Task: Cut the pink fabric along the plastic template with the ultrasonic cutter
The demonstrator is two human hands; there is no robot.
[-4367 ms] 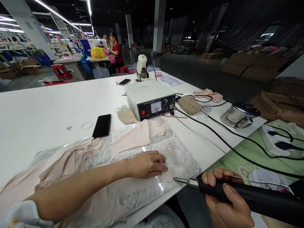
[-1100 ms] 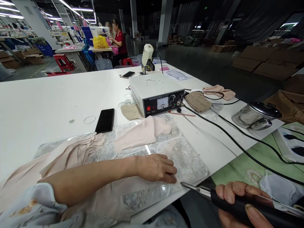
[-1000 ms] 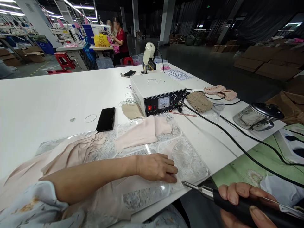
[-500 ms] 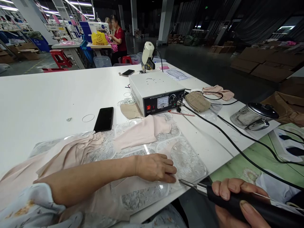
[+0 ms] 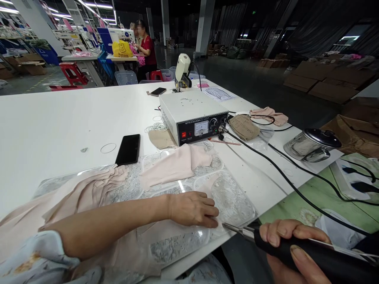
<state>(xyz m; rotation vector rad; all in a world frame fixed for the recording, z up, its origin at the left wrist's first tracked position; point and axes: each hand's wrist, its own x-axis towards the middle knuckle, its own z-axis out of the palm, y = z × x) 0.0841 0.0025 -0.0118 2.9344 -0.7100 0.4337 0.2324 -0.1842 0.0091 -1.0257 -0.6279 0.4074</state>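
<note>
My left hand (image 5: 192, 209) lies on the clear template sheet (image 5: 233, 197), its curled fingers pressing pale pink fabric (image 5: 166, 228) at the near right edge. Part of that fabric is hidden under my hand and forearm. Wrapped around the black handle of an ultrasonic cutter (image 5: 299, 250), my right hand (image 5: 293, 244) is at the lower right. The cutter's metal tip is at the sheet's edge, just right of my left fingertips; whether it touches the fabric, I cannot tell. Another pink fabric piece (image 5: 177, 163) rests farther up, with a layered fabric stack (image 5: 89, 189) at left.
Behind the sheet stands a white control box (image 5: 201, 124); its black cable (image 5: 272, 165) runs toward the right. A phone (image 5: 128, 149), a lidded glass mug (image 5: 309, 146) and brown fabric pieces (image 5: 243, 127) lie around it. A person in red (image 5: 147, 49) works beyond the table.
The whole view has shifted slightly. Both hands and the cutter keep nearly the same position against the sheet.
</note>
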